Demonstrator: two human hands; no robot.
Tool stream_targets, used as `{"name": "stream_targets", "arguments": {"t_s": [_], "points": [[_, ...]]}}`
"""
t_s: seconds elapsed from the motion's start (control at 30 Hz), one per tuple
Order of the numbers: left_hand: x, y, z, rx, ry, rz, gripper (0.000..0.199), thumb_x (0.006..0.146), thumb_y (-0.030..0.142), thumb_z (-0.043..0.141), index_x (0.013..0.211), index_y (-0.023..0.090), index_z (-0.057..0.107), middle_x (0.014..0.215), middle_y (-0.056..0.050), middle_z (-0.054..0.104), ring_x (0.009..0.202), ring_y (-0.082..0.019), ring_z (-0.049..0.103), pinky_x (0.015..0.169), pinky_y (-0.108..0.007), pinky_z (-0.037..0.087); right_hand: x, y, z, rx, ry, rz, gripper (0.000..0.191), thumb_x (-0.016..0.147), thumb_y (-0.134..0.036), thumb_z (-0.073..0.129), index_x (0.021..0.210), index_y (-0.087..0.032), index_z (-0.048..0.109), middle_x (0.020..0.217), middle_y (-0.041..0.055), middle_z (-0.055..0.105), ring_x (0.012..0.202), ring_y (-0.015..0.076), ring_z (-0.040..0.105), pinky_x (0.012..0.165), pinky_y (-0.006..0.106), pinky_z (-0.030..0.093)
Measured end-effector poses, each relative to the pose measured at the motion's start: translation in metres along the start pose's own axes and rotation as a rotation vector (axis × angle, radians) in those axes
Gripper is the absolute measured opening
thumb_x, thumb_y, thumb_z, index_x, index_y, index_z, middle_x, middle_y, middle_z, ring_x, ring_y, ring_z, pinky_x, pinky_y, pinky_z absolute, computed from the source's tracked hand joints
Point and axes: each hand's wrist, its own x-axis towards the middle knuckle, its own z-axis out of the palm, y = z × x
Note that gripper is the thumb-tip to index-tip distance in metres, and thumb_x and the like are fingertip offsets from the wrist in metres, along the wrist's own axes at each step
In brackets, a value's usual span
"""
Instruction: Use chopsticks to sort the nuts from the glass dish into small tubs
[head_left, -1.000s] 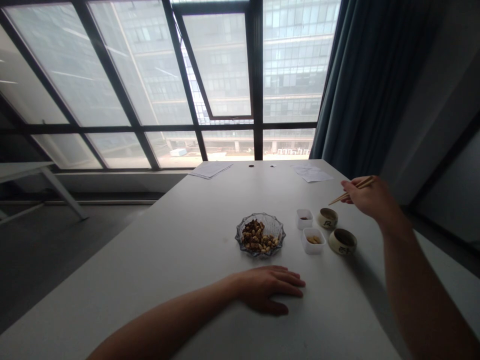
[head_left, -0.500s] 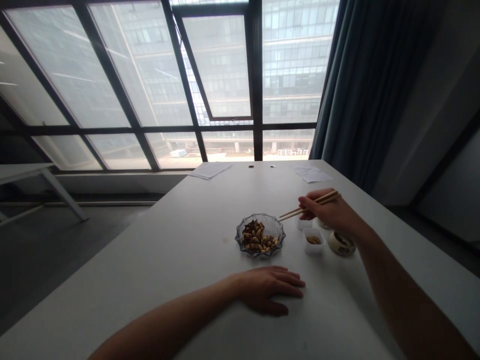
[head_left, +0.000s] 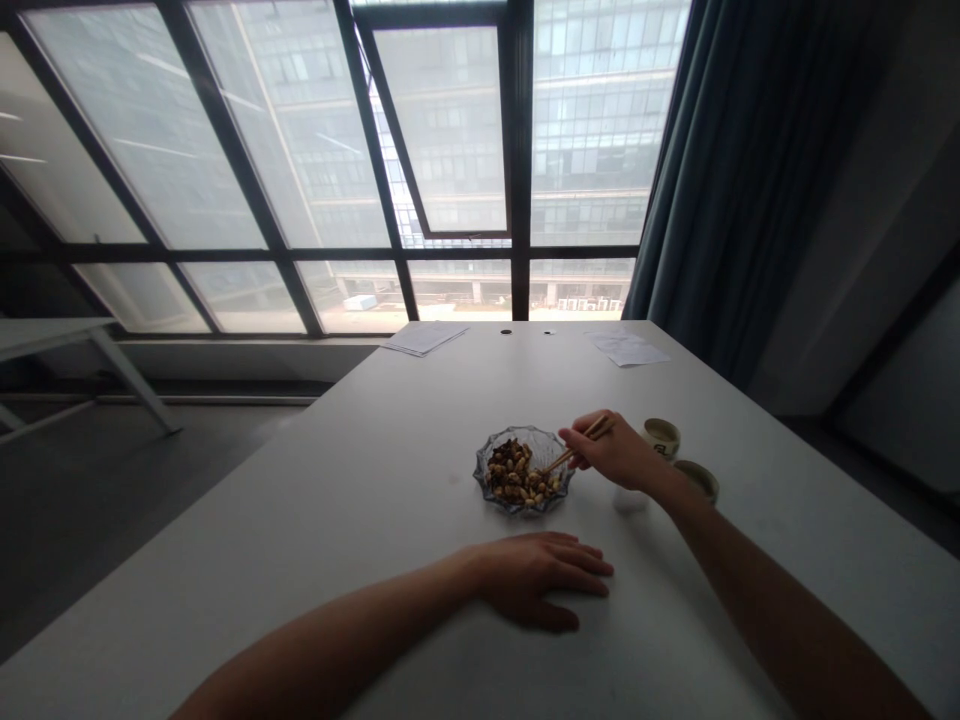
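Note:
My right hand (head_left: pixel 611 450) is closed around wooden chopsticks (head_left: pixel 562 458), whose tips reach into a scalloped glass bowl (head_left: pixel 482 487). Nuts and darker pieces (head_left: pixel 517 475) lie in the bowl; whether the tips grip one cannot be made out. Flat on the white table (head_left: pixel 360 480), my left hand (head_left: pixel 536 580) rests in front of the bowl, palm down and fingers spread, holding nothing. Beyond my right wrist stand two small patterned cups (head_left: pixel 661 436). Beneath that hand a clear plastic container (head_left: pixel 631 498) is mostly hidden.
Papers (head_left: pixel 426 338) lie at the table's far left corner, and more sheets (head_left: pixel 631 348) at the far right. Another table (head_left: pixel 56 337) stands to the left. Windows and a dark curtain (head_left: pixel 705 200) are behind.
My right hand has moved left and slightly down, bringing the chopstick tips from the bowl's right rim to inside it. It now covers most of the plastic containers. My left hand rests as before.

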Motion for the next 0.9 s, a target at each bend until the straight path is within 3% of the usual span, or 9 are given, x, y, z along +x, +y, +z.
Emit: {"name": "stream_targets", "arguments": {"t_s": [0.37, 0.5, 0.63, 0.77, 0.9], "points": [[0.0, 0.001, 0.0, 0.017, 0.006, 0.002, 0.06, 0.096, 0.04, 0.067, 0.152, 0.023, 0.054, 0.16, -0.012, 0.051, 0.151, -0.029, 0.046, 0.13, -0.043, 0.028, -0.002, -0.003, -0.011, 0.048, 0.067, -0.004, 0.035, 0.096, -0.043, 0.066, 0.071, -0.018, 0.068, 0.067, 0.0079, 0.077, 0.065, 0.0235, 0.078, 0.059, 0.026, 0.061], [-0.001, 0.0, 0.001, 0.012, 0.006, -0.001, 0.06, 0.096, 0.041, 0.067, 0.152, 0.023, 0.054, 0.16, -0.012, 0.051, 0.151, -0.028, 0.046, 0.13, -0.041, 0.028, -0.01, -0.008, -0.043, 0.082, 0.147, -0.01, 0.038, 0.094, -0.05, 0.069, 0.075, -0.017, 0.071, 0.074, 0.0106, 0.08, 0.071, 0.0257, 0.08, 0.062, 0.029, 0.064], [-0.001, -0.003, 0.002, 0.011, 0.016, 0.007, 0.06, 0.095, 0.041, 0.068, 0.152, 0.023, 0.055, 0.16, -0.011, 0.051, 0.151, -0.027, 0.047, 0.13, -0.039, 0.028, -0.019, -0.007, -0.083, 0.029, 0.404, 0.0, 0.035, 0.093, -0.051, 0.072, 0.079, -0.018, 0.073, 0.077, 0.0107, 0.081, 0.07, 0.0267, 0.08, 0.059, 0.03, 0.064], [0.0, -0.001, 0.001, 0.011, 0.009, 0.001, 0.06, 0.095, 0.04, 0.067, 0.151, 0.023, 0.055, 0.16, -0.011, 0.051, 0.151, -0.028, 0.046, 0.13, -0.041, 0.028, -0.023, -0.002, -0.111, -0.18, 0.538, 0.074, 0.028, 0.097, -0.04, 0.066, 0.079, -0.02, 0.074, 0.074, 0.0095, 0.08, 0.066, 0.026, 0.079, 0.057, 0.031, 0.06], [0.002, 0.001, 0.0, 0.005, -0.004, -0.007, 0.06, 0.096, 0.04, 0.067, 0.151, 0.023, 0.055, 0.161, -0.012, 0.051, 0.151, -0.028, 0.046, 0.13, -0.043, 0.028, -0.023, 0.001, -0.124, -0.403, 0.597, 0.183, 0.028, 0.098, -0.033, 0.066, 0.072, -0.022, 0.072, 0.064, 0.007, 0.076, 0.07, 0.0272, 0.079, 0.061, 0.033, 0.055]]}}
